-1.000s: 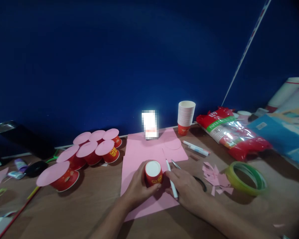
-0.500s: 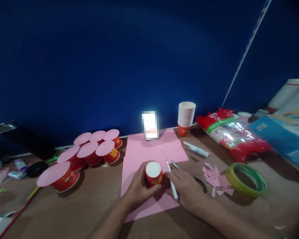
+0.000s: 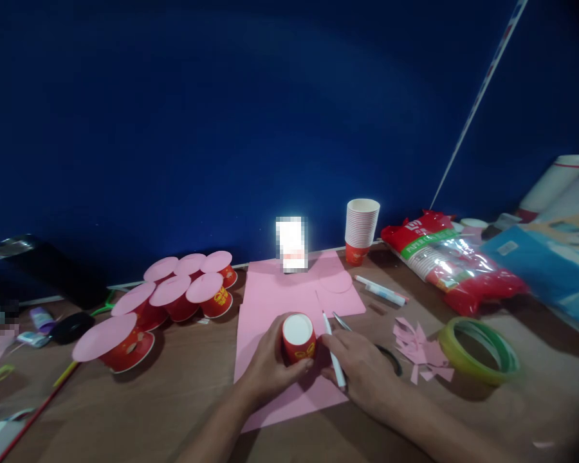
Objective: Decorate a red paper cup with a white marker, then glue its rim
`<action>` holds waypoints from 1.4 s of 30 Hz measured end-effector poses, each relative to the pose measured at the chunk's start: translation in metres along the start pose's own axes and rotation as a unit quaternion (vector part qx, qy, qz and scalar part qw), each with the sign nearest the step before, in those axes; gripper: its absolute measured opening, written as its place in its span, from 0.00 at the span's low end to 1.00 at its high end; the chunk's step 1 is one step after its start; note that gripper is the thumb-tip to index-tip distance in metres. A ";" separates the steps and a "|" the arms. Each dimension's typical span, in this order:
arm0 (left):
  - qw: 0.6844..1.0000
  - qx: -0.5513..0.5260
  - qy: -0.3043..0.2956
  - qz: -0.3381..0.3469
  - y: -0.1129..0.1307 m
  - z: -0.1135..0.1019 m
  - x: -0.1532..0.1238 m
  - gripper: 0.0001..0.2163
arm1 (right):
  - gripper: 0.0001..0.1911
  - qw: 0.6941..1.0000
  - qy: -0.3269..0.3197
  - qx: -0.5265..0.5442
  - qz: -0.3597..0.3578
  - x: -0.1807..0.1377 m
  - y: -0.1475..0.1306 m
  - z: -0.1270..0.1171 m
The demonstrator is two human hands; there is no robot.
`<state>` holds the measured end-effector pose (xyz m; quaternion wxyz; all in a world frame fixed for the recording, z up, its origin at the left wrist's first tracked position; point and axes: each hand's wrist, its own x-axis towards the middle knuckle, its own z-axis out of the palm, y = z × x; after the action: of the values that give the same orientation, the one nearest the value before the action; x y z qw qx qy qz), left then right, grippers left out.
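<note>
My left hand (image 3: 269,365) is wrapped round an upside-down red paper cup (image 3: 298,337), pressing it onto a pink paper sheet (image 3: 280,302). My right hand (image 3: 361,368) grips a white pen (image 3: 333,351), its tip against the cup's right side on the sheet. Scissors (image 3: 361,334) lie just behind my right hand, partly hidden by it.
Several upturned red cups with pink paper discs (image 3: 174,299) sit at left. A stack of paper cups (image 3: 361,229), a red cup packet (image 3: 451,257), a glue pen (image 3: 381,290), pink scraps (image 3: 422,350) and a green tape roll (image 3: 477,350) lie at right. Blue wall behind.
</note>
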<state>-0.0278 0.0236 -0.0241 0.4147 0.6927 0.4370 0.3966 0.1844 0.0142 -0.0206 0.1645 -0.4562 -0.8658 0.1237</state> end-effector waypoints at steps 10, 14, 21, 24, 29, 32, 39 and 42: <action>1.000 -0.007 -0.001 0.005 -0.002 0.001 0.000 0.30 | 0.17 1.000 0.001 -0.004 -0.002 0.001 -0.001 -0.001; 1.000 -0.010 -0.002 0.004 -0.002 0.000 0.000 0.30 | 0.16 1.000 0.001 0.000 0.005 0.001 -0.001 0.000; 1.000 -0.004 0.000 0.004 -0.003 0.000 0.000 0.30 | 0.17 1.000 0.006 0.008 0.001 0.000 0.000 -0.001; 1.000 0.000 -0.001 0.003 -0.003 0.000 0.000 0.30 | 0.15 1.000 0.005 0.003 0.002 0.000 0.000 -0.001; 1.000 -0.002 0.001 0.005 -0.004 0.001 0.000 0.31 | 0.15 1.000 0.000 0.000 0.011 0.001 -0.003 -0.003; 1.000 -0.005 0.004 0.003 -0.003 0.002 0.000 0.31 | 0.15 1.000 0.000 0.002 0.009 0.001 -0.003 -0.004; 1.000 0.009 0.006 0.006 -0.003 0.002 0.000 0.31 | 0.15 1.000 0.000 0.006 0.008 0.000 -0.003 -0.003; 1.000 0.012 0.003 0.008 -0.006 0.001 0.000 0.31 | 0.15 1.000 -0.003 0.005 0.012 0.000 -0.004 -0.005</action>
<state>-0.0283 0.0246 -0.0300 0.4017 0.7002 0.4374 0.3963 0.1830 0.0126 -0.0148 0.1627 -0.4652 -0.8601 0.1314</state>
